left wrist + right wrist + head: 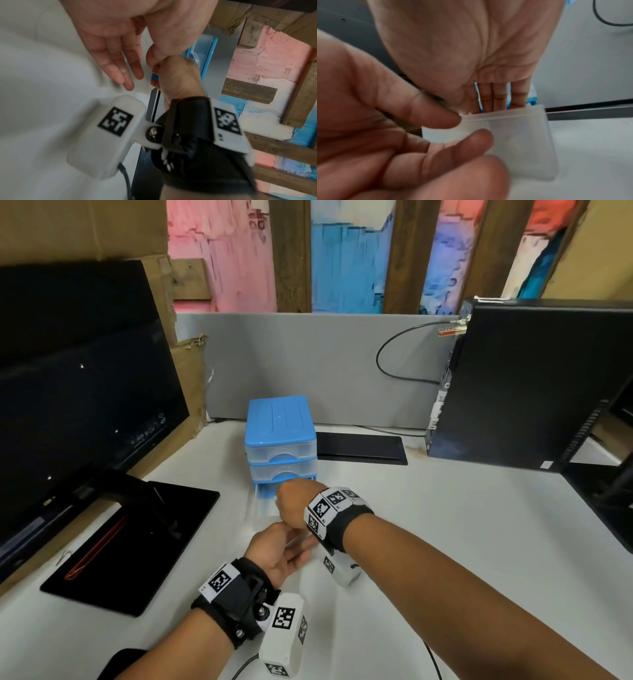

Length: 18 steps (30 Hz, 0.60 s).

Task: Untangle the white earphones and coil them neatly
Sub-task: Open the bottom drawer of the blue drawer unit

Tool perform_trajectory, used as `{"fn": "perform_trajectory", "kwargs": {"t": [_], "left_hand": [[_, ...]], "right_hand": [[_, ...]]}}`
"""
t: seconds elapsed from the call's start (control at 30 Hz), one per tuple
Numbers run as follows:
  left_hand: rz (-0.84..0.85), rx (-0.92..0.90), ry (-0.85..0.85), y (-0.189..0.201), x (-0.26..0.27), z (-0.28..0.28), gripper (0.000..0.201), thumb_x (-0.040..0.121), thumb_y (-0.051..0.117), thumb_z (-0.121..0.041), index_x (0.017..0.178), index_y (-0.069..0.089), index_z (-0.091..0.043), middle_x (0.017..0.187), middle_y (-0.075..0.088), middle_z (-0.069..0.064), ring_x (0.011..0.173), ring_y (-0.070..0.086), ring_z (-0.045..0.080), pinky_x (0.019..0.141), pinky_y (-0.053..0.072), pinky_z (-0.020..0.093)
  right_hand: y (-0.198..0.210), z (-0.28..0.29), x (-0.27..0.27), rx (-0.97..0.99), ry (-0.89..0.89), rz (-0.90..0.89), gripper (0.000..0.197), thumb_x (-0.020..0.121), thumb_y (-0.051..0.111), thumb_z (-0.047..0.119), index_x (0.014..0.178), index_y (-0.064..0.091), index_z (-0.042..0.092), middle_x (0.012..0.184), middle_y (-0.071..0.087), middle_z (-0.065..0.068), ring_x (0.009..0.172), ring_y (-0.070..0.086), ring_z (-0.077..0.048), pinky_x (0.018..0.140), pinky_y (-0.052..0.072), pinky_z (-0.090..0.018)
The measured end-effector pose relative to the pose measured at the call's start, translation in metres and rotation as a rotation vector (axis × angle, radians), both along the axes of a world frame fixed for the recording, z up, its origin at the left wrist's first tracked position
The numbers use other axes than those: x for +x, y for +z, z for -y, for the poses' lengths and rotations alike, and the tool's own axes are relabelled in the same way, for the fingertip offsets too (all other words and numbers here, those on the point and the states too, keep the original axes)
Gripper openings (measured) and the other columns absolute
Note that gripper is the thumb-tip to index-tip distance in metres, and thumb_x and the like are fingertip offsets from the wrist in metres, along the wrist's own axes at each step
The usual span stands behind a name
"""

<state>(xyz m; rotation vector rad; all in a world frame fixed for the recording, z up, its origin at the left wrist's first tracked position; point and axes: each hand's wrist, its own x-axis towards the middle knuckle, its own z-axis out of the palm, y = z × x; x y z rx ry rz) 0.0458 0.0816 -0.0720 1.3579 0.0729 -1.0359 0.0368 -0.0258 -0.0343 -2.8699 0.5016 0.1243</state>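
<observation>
No white earphones show in any view. A small blue drawer unit [281, 436] stands mid-table, its translucent bottom drawer [265, 508] pulled out and blurred. My right hand [294, 501] reaches down over the drawer's [518, 142] front wall. In the right wrist view its fingers [498, 94] go inside behind that wall, tips hidden. My left hand [281, 553] lies just in front, palm up and fingers relaxed, holding nothing. Its thumb [436, 115] touches the drawer's front corner. The part of the drawer I can see looks empty.
A dark monitor [78, 392] on a black base [137, 539] fills the left side. A black computer tower [531, 385] with a looping cable stands at the right, and a flat black slab [359, 448] lies behind the drawers. A grey partition [325, 364] closes the back.
</observation>
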Motion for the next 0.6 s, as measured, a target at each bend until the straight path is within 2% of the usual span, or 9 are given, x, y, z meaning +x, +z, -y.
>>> {"fn": "perform_trajectory", "kwargs": {"t": [0.1, 0.2, 0.27, 0.33, 0.37, 0.47, 0.5, 0.6], "left_hand": [[0.051, 0.009, -0.036, 0.002, 0.006, 0.005, 0.015, 0.101, 0.05, -0.012, 0.095, 0.064, -0.009, 0.066, 0.073, 0.001, 0.054, 0.067, 0.013, 0.059, 0.053, 0.028], [0.089, 0.005, -0.083, -0.001, 0.013, 0.008, 0.015, 0.1, 0.052, -0.011, 0.097, 0.066, -0.008, 0.072, 0.073, 0.002, 0.065, 0.065, 0.015, 0.059, 0.054, 0.028], [0.131, 0.007, -0.109, -0.003, 0.019, 0.008, 0.016, 0.1, 0.052, -0.01, 0.101, 0.067, -0.007, 0.078, 0.075, 0.006, 0.072, 0.066, 0.018, 0.064, 0.055, 0.029], [0.185, 0.034, -0.119, -0.003, 0.026, 0.01, 0.016, 0.099, 0.053, -0.008, 0.102, 0.068, -0.005, 0.083, 0.076, 0.01, 0.074, 0.068, 0.02, 0.067, 0.056, 0.03], [0.209, 0.049, -0.12, -0.003, 0.031, 0.011, 0.016, 0.099, 0.053, -0.007, 0.103, 0.068, -0.004, 0.085, 0.077, 0.011, 0.074, 0.069, 0.02, 0.067, 0.057, 0.03], [0.249, 0.072, -0.135, 0.001, 0.044, 0.016, 0.019, 0.101, 0.052, -0.011, 0.111, 0.066, -0.004, 0.094, 0.078, 0.013, 0.079, 0.072, 0.023, 0.063, 0.058, 0.031], [0.261, 0.072, -0.143, 0.004, 0.047, 0.018, 0.019, 0.101, 0.053, -0.015, 0.112, 0.066, -0.006, 0.098, 0.077, 0.013, 0.083, 0.073, 0.024, 0.063, 0.058, 0.031], [0.326, 0.081, -0.136, 0.012, 0.05, 0.024, 0.019, 0.098, 0.061, -0.025, 0.109, 0.069, -0.012, 0.104, 0.077, 0.01, 0.087, 0.073, 0.025, 0.069, 0.057, 0.032]], "right_hand": [[0.003, 0.002, 0.005, 0.027, -0.009, 0.009, 0.043, 0.101, 0.04, 0.046, 0.079, 0.052, 0.012, 0.085, 0.053, -0.005, 0.077, 0.053, -0.024, 0.068, 0.042, -0.034], [0.006, 0.003, 0.011, 0.041, -0.035, -0.008, 0.055, 0.099, 0.035, 0.06, 0.078, 0.05, 0.011, 0.087, 0.053, -0.005, 0.08, 0.052, -0.023, 0.071, 0.039, -0.035], [0.009, 0.002, 0.011, 0.066, -0.037, 0.001, 0.052, 0.1, 0.038, 0.056, 0.08, 0.053, 0.011, 0.088, 0.055, -0.008, 0.084, 0.055, -0.025, 0.071, 0.039, -0.034], [0.013, 0.002, 0.006, 0.064, -0.026, 0.051, 0.04, 0.101, 0.046, 0.044, 0.094, 0.06, 0.007, 0.096, 0.061, -0.013, 0.09, 0.06, -0.029, 0.071, 0.042, -0.033], [0.016, 0.002, 0.001, 0.058, -0.028, 0.082, 0.034, 0.1, 0.048, 0.038, 0.095, 0.061, 0.007, 0.095, 0.061, -0.013, 0.088, 0.061, -0.03, 0.07, 0.043, -0.032], [0.023, 0.01, -0.015, 0.049, -0.043, 0.161, 0.03, 0.098, 0.051, 0.033, 0.077, 0.054, 0.012, 0.073, 0.051, -0.004, 0.075, 0.056, -0.026, 0.065, 0.042, -0.03], [0.026, 0.013, -0.021, 0.046, -0.049, 0.162, 0.032, 0.097, 0.051, 0.033, 0.074, 0.054, 0.012, 0.07, 0.051, -0.003, 0.073, 0.056, -0.026, 0.065, 0.042, -0.03], [0.032, 0.026, -0.04, 0.087, -0.056, 0.164, 0.033, 0.097, 0.049, 0.035, 0.081, 0.064, 0.01, 0.082, 0.063, -0.008, 0.08, 0.061, -0.029, 0.068, 0.05, -0.033]]}}
